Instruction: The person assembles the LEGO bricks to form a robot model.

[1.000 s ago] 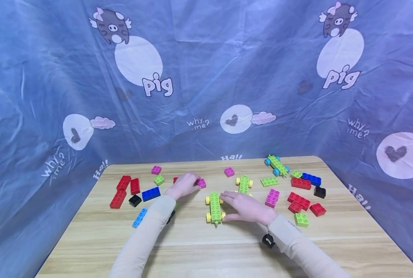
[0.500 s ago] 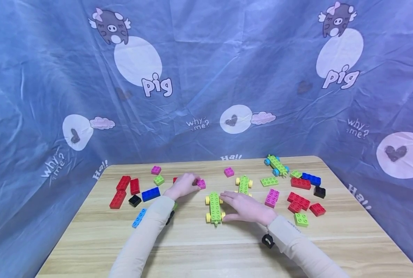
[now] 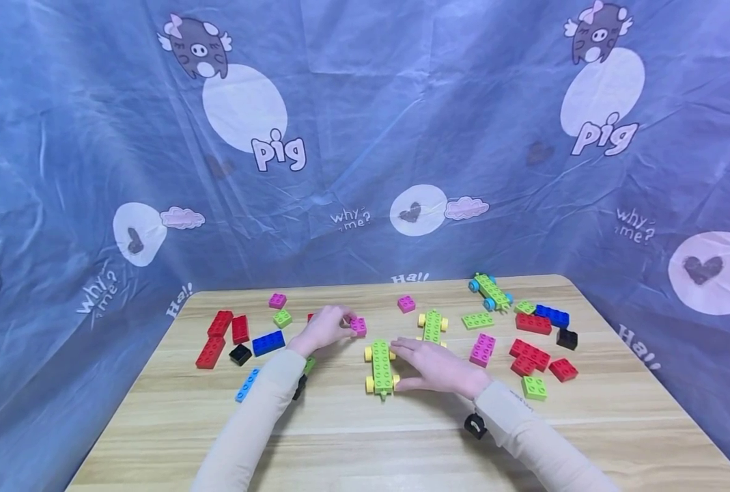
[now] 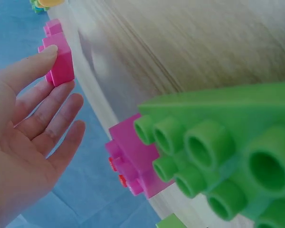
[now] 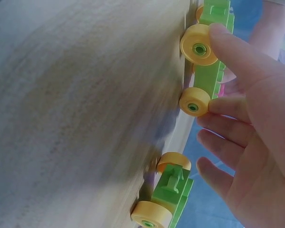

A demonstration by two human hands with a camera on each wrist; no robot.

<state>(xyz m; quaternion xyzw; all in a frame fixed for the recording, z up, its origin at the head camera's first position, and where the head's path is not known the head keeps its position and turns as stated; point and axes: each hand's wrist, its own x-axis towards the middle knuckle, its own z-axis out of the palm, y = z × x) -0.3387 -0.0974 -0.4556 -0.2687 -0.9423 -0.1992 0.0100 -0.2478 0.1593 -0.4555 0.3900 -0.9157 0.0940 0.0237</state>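
Observation:
My left hand (image 3: 323,329) pinches a small pink brick (image 3: 358,327) between thumb and index finger, its other fingers spread loosely. The right hand (image 3: 441,365) lies along the right side of a green toy car base (image 3: 380,369) with yellow wheels. In the right wrist view, the thumb touches one yellow wheel (image 5: 198,45) and a fingertip meets the other wheel (image 5: 194,101). Just behind the right fingers stands a second green car base (image 3: 431,325), also yellow-wheeled and partly hidden by the hand. A green brick (image 4: 204,137) looms close in the left wrist view.
Red bricks (image 3: 209,352), a blue brick (image 3: 269,343) and a black brick (image 3: 240,354) lie to the left. At right are a pink brick (image 3: 482,350), joined red bricks (image 3: 529,357) and a green brick (image 3: 533,387). A blue-wheeled car base (image 3: 491,292) stands at the back.
The pink brick and my left fingers have shifted very slightly toward me. My right hand and the car base beside it stay in place.

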